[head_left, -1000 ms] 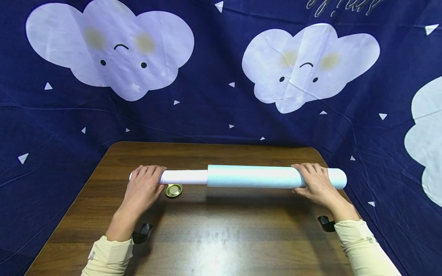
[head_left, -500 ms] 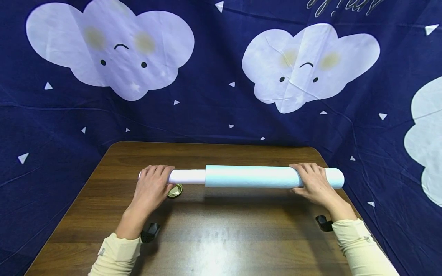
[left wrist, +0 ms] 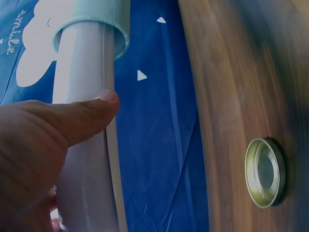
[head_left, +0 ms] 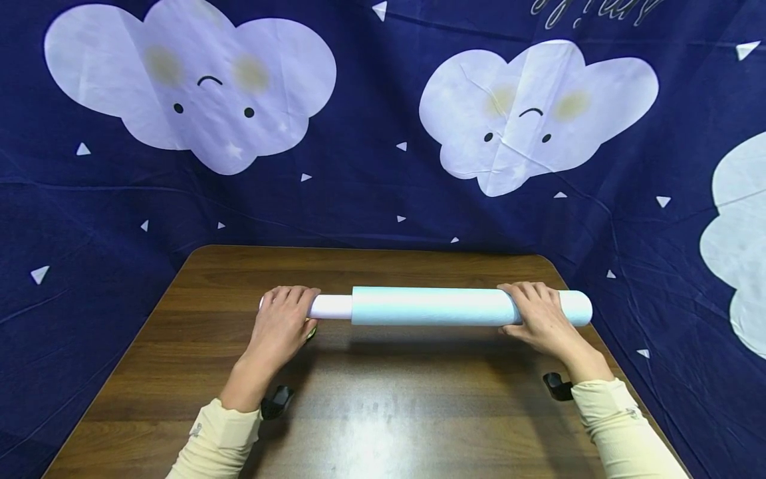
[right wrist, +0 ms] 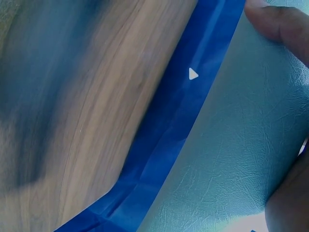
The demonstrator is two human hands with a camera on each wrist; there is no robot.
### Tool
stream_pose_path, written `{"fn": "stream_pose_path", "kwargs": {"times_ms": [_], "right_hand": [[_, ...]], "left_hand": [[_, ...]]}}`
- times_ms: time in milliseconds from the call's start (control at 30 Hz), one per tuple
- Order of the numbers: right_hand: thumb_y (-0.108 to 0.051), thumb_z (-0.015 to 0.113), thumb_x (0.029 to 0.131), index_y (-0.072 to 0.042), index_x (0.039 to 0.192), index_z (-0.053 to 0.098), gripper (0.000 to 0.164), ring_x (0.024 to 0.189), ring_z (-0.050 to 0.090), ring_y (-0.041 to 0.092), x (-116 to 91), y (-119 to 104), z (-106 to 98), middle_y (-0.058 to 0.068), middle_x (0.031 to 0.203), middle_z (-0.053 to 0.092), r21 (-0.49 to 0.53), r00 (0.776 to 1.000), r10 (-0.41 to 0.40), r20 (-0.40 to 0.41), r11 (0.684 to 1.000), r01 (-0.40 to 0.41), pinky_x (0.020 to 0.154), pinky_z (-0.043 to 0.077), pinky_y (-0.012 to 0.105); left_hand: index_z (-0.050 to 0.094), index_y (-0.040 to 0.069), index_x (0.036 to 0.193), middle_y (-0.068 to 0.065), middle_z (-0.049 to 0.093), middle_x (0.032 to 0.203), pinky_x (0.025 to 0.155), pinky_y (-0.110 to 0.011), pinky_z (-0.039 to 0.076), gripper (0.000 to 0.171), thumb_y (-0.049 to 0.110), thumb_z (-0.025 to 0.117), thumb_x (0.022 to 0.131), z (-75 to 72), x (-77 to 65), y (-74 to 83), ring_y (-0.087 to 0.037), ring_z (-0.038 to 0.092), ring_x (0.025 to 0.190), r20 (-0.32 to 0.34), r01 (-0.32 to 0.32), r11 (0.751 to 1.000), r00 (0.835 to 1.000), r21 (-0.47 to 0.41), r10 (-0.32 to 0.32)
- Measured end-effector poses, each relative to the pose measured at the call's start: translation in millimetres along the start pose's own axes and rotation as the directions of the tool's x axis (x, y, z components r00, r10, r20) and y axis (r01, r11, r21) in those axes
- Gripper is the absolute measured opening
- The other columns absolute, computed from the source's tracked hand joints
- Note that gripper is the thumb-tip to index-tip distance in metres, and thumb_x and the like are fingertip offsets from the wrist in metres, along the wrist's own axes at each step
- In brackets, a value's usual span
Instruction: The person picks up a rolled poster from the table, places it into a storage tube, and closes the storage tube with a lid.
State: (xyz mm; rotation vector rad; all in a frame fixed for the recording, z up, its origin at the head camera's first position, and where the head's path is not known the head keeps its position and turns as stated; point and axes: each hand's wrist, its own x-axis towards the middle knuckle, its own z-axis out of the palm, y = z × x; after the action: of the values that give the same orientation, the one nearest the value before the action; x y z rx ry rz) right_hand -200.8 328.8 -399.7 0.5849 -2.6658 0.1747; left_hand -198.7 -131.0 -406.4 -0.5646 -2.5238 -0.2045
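Note:
A light-blue poster tube (head_left: 425,307) lies level above the table, and a rolled white sheet (head_left: 332,307) sticks out of its left end. My left hand (head_left: 281,326) grips the roll near its outer end. The left wrist view shows the thumb across the rolled sheet (left wrist: 84,164), whose long edge runs down one side, and the rim of the tube (left wrist: 123,41) around it. My right hand (head_left: 540,319) grips the tube near its right end; the right wrist view shows its thumb on the blue surface (right wrist: 241,125).
A small gold metal lid (left wrist: 264,173) lies on the wooden table (head_left: 383,386), mostly hidden behind my left hand in the head view. Black wrist mounts show by the left (head_left: 277,402) and right forearms (head_left: 558,386). A dark-blue cloud-print curtain (head_left: 371,120) hangs behind the table.
My left hand has moved right with the roll, so less of it shows outside the tube. My right hand and the tube have shifted slightly left. The gold lid has become mostly covered.

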Motion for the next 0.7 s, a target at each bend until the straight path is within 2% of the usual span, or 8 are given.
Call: {"fn": "stream_pose_path", "kwargs": {"times_ms": [700], "right_hand": [[-0.027, 0.088, 0.058, -0.011, 0.126, 0.05, 0.08, 0.102, 0.049, 0.039, 2.6, -7.2, 1.5, 0.016, 0.11, 0.058, -0.002, 1.0, -0.008, 0.004, 1.0, 0.008, 0.088, 0.032, 0.058]], "left_hand": [[0.059, 0.013, 0.114, -0.007, 0.066, 0.104, 0.087, -0.045, 0.045, 0.053, 0.029, 0.083, 0.069, 13.2, 10.9, 28.5, -0.029, 0.061, 0.102, -0.014, -0.035, 0.999, 0.999, -0.009, 0.035]]}}
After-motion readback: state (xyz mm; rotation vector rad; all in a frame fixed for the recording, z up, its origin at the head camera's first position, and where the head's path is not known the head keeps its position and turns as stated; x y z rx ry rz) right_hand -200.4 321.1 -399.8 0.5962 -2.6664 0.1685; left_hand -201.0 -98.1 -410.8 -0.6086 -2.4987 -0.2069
